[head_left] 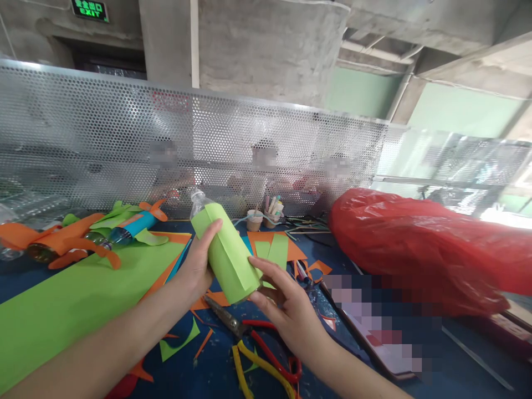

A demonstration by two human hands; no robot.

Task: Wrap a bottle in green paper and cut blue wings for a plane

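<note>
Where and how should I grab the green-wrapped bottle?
Probably by its clear neck, from the picture's upper left: the plastic bottle leans that way, and the narrow neck is free, while the left hand and right hand hold the wrapped body.

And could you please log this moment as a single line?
left hand: holding green-wrapped bottle | right hand: at its lower end | bottle: tilted, neck up | red bag: far right

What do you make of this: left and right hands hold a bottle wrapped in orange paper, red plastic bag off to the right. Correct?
Not quite: the paper around the bottle is light green, not orange, as the head view shows. The left hand and right hand do hold it, with the red plastic bag off to the right.
</note>
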